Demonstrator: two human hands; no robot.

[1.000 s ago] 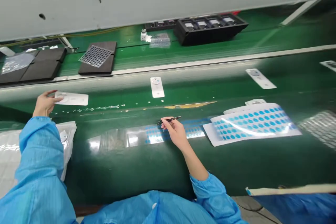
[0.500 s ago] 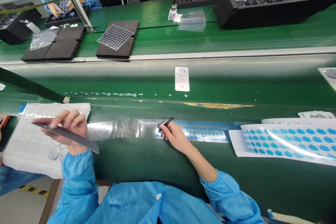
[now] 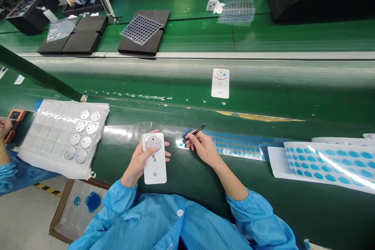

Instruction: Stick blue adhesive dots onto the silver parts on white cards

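My left hand grips a white rounded panel in front of my chest, thumb on the grey disc near its top and fingers behind it. Small dark marks show below the disc. To the right, my right hand pinches slim black tweezers, their points down and left. The tips are over the near-left end of a clear sheet of blue round stickers lying on the bench. A small blue dot shows near the tips; I cannot tell whether they touch it.
At left, a clear tray holds several round discs. Another white panel lies ahead on the green belt. More blue sticker sheets lie at right. A green post slants in from the left. Co-workers' hands show at far left and top left.
My left hand has moved right from above the disc tray and turned the panel from edge-on to face-up. My right hand stays by the sticker sheet with the tweezers. The head view has shifted.
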